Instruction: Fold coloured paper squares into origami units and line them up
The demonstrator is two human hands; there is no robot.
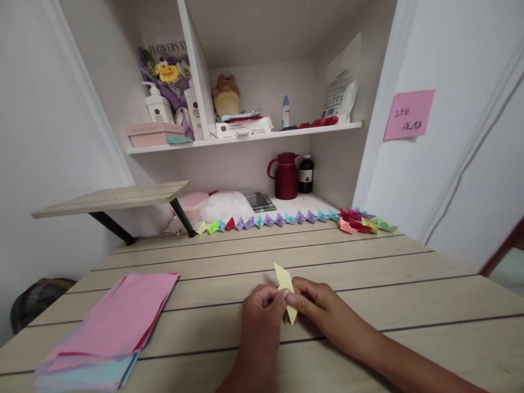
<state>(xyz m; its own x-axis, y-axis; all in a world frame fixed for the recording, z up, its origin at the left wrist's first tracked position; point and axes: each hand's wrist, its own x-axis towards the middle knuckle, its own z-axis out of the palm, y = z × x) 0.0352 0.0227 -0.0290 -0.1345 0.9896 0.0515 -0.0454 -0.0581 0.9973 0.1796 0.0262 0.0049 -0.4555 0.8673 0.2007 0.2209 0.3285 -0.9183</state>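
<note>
Both my hands meet over the wooden table (368, 273) and pinch a folded yellow paper piece (284, 279). My left hand (260, 316) grips it from the left with curled fingers. My right hand (315, 305) pinches it from the right. The paper's pointed ends stick out above and below my fingers. A stack of coloured paper sheets (110, 327), pink on top, lies at the near left.
A row of folded paper shapes (270, 220) in several colours runs along the table's far edge, with a small pile (362, 222) at its right end. Behind stand a red jug (285, 176), a dark bottle (305, 173) and a shelf (245, 136) of items. A raised wooden board (110, 197) sits at the left.
</note>
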